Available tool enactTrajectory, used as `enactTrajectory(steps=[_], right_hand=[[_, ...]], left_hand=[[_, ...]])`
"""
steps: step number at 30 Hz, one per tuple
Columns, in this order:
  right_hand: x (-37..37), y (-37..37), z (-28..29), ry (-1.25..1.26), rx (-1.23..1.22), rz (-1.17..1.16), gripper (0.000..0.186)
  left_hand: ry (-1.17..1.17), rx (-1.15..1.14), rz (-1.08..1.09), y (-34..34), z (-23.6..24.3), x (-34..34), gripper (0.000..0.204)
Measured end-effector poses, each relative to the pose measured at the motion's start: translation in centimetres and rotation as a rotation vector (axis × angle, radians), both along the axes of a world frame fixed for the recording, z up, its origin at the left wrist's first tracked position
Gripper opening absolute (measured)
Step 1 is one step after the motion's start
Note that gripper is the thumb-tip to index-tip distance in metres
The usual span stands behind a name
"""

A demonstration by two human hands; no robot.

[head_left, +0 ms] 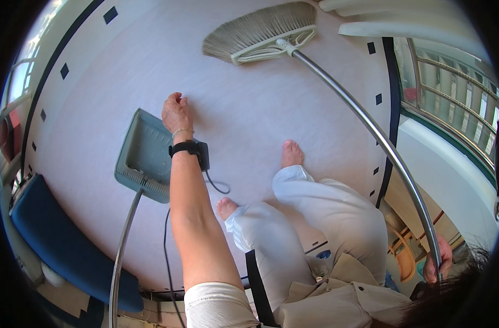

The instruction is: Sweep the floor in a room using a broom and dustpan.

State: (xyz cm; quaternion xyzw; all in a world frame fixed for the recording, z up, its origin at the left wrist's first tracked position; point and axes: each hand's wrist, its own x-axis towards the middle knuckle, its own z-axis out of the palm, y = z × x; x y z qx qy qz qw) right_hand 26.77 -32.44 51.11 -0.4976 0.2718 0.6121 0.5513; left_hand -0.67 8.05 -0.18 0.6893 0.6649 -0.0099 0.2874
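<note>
My left hand is stretched forward over the pale floor, fingers curled closed; anything in them is too small or hidden to make out. Just left of it is a grey-green dustpan with specks inside, its metal handle running toward the lower edge. At lower right my right hand grips the long metal broom handle, which rises to a broad broom head with grey bristles lying on the floor at the top. A black band with a small device and cable is on my left wrist.
Pale floor with a dark tiled border surrounds my bare feet. A long blue padded piece lies along the left. At right are a white ledge and railed window, with a wooden chair below. Pale fabric hangs at top right.
</note>
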Motion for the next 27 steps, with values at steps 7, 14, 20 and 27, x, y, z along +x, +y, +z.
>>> enactTrajectory(steps=[7, 14, 20, 27], right_hand=[[-1.0, -3.7, 0.9, -0.315, -0.071, 0.02, 0.085], [-0.1, -1.7, -0.1, -0.277, 0.036, 0.309, 0.074], [-1.2, -0.7, -0.2, -0.305, -0.075, 0.108, 0.088], [0.6, 2.8, 0.0, -0.202, -0.016, 0.171, 0.085]], left_hand=[[0.171, 0.03, -0.107, 0.1, -1.1, 2.3, 0.019], [0.236, 0.061, -0.215, 0.4, -1.1, 2.3, 0.016], [0.207, -0.047, -0.033, -0.9, 1.1, -0.3, 0.024], [0.277, 0.209, 0.186, -4.8, 9.1, -13.2, 0.019]])
